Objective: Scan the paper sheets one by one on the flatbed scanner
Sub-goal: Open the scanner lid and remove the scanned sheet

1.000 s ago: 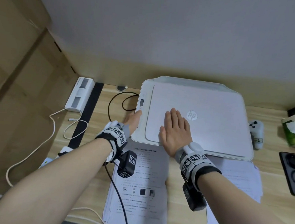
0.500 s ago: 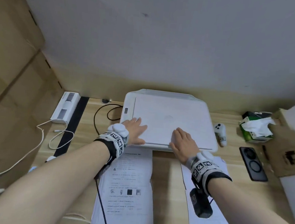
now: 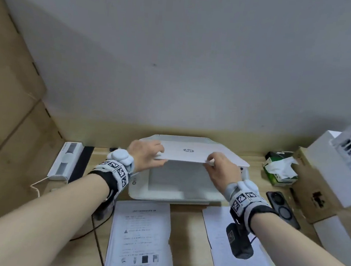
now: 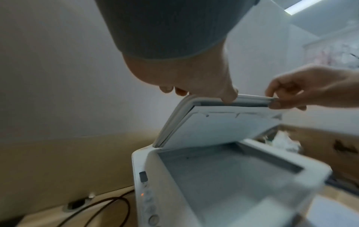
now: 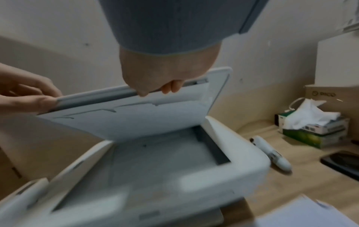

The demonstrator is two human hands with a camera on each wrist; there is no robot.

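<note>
A white flatbed scanner [image 3: 171,196] stands at the back of the wooden desk. Its lid [image 3: 198,153] is raised about halfway, and the glass bed [image 3: 179,180] underneath shows. My left hand [image 3: 147,157] pinches the lid's front edge near the left corner. My right hand [image 3: 220,168] grips the same edge further right. The left wrist view shows the lid's white underside [image 4: 219,127] above the glass bed [image 4: 229,173]; so does the right wrist view, lid underside [image 5: 139,116]. One printed sheet [image 3: 141,239] lies in front of the scanner on the left, another paper sheet [image 3: 220,241] on the right.
A tissue box [image 3: 281,169] and a cardboard box [image 3: 315,185] stand at the right. A black device [image 3: 283,208] lies in front of them, a white controller [image 5: 272,152] beside the scanner. A white power strip [image 3: 65,162] and cables [image 4: 101,205] lie on the left.
Both hands went from lying on the closed lid to taking its front edge and lifting it, so the glass bed now shows. The head view has tilted up.
</note>
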